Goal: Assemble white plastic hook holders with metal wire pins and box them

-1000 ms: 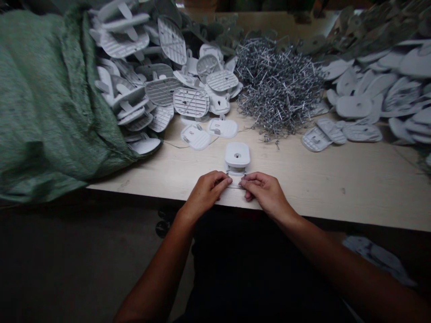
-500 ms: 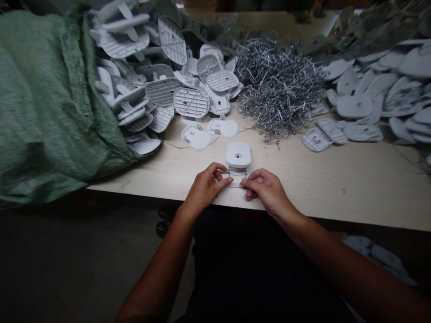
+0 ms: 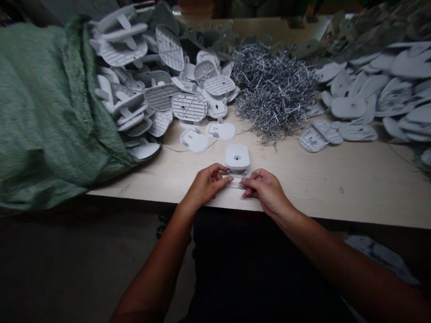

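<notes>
A white plastic rounded plate (image 3: 237, 157) with a small central hole lies on the pale wooden table (image 3: 323, 184), just beyond its near edge. Its lower end carries a small metal fitting, partly hidden by my fingers. My left hand (image 3: 207, 186) pinches that end from the left, and my right hand (image 3: 264, 190) pinches it from the right. Between my fingertips a thin strip of white and metal shows, too small to name exactly. Two similar white pieces (image 3: 193, 141) lie a little farther up the table.
A tangled heap of bent steel wire pins (image 3: 274, 92) sits at the table's centre back. Heaps of white plastic plates lie at left (image 3: 188, 106) and right (image 3: 348, 107). A green woven sack (image 3: 50, 112) bulges over the left end. The table's near edge drops to dark floor.
My left fingers have lifted and curled over the piece's left side since the oldest frame. The whole view has tilted slightly, and the hands still hold the same end.
</notes>
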{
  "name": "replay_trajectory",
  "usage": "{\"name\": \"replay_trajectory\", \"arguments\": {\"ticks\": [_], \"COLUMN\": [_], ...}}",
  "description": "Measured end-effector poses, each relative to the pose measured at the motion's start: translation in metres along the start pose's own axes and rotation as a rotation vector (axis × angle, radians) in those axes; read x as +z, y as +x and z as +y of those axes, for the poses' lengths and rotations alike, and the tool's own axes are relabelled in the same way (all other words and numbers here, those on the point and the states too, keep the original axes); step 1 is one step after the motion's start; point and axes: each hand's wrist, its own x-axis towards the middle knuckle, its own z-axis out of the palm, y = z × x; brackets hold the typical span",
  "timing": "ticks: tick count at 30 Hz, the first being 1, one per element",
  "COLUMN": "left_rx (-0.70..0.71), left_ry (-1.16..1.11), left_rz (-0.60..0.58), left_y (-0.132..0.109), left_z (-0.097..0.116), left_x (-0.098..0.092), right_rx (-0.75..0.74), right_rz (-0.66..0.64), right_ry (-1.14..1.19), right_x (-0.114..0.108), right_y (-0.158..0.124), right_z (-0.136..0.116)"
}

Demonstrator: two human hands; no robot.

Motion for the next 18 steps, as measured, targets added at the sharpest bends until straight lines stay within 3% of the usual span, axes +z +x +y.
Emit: {"name": "replay_trajectory", "arguments": {"ticks": [8,15,18], "left_rx": [0.086,0.349,0.387], "left_ry": [0.304,0.340,0.315], "left_rz": [0.092,-0.157,-0.221], "left_y": [-0.009,0.000,0.007], "left_z": [0.010,0.021,0.021], "left_x": [0.001,-0.006,-0.006], "right_rx": [0.111,0.198,0.221], "right_rz": [0.018,-0.024,-0.034], "right_ry": [0.065,0.115,0.138], "right_x": [-0.010,-0.023,-0.026], "right_y": [-0.026,-0.037,-0.034], "right_z": [-0.003,-0.007,-0.009]}}
